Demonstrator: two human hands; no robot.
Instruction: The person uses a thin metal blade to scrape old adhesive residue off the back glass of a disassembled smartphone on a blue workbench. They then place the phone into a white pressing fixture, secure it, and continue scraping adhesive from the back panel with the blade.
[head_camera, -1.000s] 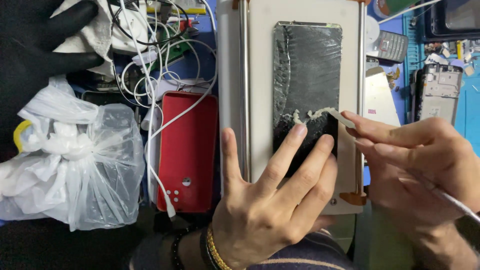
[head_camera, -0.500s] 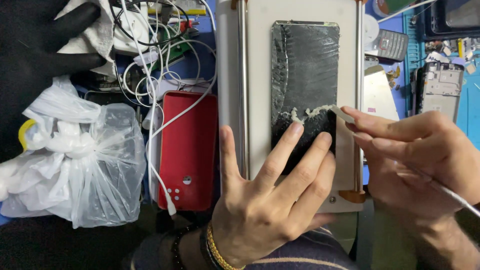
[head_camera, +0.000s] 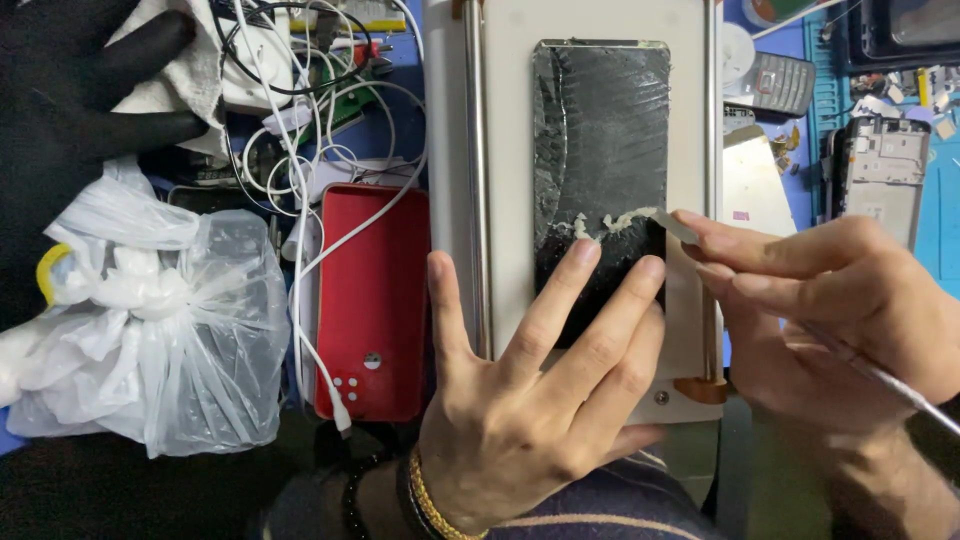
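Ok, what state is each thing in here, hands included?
Left hand: flat, fingers pressing the phone panel down.
Right hand: pinching a thin scraper at the panel.
Phone panel: lying on the pale plate, covered in glue residue, lower part scraped clean.
Pale plate: flat, bearing the panel.
Red phone case: face down, cable across it.
Plastic bag: tied shut.

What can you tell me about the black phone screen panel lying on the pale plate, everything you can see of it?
The black screen panel is a flat, tall rectangle with rounded corners, lying face up on the pale plate between two metal rails. Its surface looks streaked and smeared, with a ragged line of whitish glue residue across the lower part; below that line it looks cleaner and darker. The left hand presses its fingers on the lower end. The right hand holds a thin pale scraper against the residue at the right edge.
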